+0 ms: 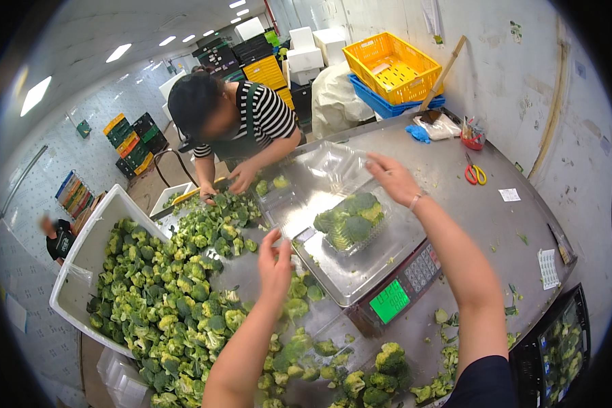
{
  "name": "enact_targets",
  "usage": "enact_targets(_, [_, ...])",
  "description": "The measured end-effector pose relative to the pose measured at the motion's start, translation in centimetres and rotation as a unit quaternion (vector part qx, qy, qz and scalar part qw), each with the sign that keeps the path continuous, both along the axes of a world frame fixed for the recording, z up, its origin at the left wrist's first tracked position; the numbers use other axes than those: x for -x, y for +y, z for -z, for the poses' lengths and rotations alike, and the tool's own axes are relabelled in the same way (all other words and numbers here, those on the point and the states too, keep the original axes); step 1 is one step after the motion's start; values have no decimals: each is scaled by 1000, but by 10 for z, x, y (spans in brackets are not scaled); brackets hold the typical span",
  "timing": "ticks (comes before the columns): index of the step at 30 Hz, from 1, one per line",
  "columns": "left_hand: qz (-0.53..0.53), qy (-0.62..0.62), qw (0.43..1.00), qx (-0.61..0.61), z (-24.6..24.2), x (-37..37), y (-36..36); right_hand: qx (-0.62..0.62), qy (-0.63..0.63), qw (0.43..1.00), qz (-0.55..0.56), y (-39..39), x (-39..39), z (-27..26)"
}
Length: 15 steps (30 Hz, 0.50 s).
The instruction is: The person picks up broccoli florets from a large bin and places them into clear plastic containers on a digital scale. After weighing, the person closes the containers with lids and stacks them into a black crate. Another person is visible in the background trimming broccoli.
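A clear plastic clamshell box (354,245) filled with broccoli florets (358,214) sits on the steel tray (347,293) of a digital scale (387,301) with a lit green display. My right hand (395,178) is raised beyond the box, its fingertips at the edge of a clear plastic lid (331,163); whether they grip it I cannot tell. My left hand (275,265), fingers apart and holding nothing, hovers by the tray's left edge. A large heap of broccoli florets (168,306) lies left of it, spilling from a white bin (71,285).
Across the steel table (489,219), a co-worker (245,117) handles florets. Red-and-yellow scissors (474,173), a red basket (473,135) and a blue glove (418,133) lie at the far right. A monitor (561,352) stands near right. Yellow and blue crates (392,69) are stacked behind.
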<state>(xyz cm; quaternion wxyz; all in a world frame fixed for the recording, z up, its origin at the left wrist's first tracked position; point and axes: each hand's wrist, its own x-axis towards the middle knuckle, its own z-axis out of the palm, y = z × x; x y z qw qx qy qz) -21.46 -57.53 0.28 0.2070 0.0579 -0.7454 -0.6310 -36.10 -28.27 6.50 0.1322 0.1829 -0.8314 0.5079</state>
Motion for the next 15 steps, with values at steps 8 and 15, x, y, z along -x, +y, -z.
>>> enact_targets(8, [104, -226, 953, -175, 11, 77, 8, -188, -252, 946, -79, -44, 73, 38])
enact_targets(15, [158, -164, 966, -122, -23, 57, 38, 77, -294, 944, -131, 20, 35, 82])
